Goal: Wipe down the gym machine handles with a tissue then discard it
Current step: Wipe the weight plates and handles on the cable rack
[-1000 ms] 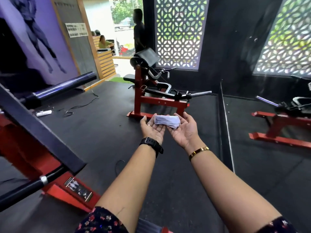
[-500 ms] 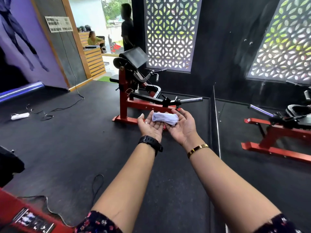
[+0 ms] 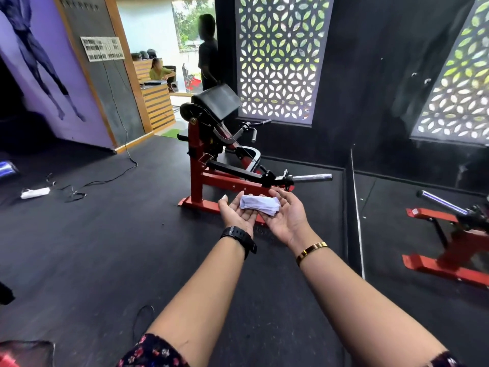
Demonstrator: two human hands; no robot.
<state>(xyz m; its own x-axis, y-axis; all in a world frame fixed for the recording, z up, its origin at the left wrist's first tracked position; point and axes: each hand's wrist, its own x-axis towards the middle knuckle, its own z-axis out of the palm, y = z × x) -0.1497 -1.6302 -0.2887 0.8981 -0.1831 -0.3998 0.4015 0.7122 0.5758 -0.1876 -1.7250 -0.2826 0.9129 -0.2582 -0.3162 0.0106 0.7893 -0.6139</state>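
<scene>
Left hand [image 3: 236,217] and right hand [image 3: 288,219] palms up, fingers relaxed, we cradle the folded white paper tissue [image 3: 259,205], ready for wiping.

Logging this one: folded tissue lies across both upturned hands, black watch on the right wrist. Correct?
Not quite. The head view shows the black watch on the left wrist; the right wears a gold bangle. The folded tissue does lie across the upturned left hand and right hand.

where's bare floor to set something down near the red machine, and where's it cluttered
Bare floor spreads wide between the red machine base and the power strip. Another free patch lies under the machine's chrome bar. Crowded: loose cables beside the strip.
</scene>
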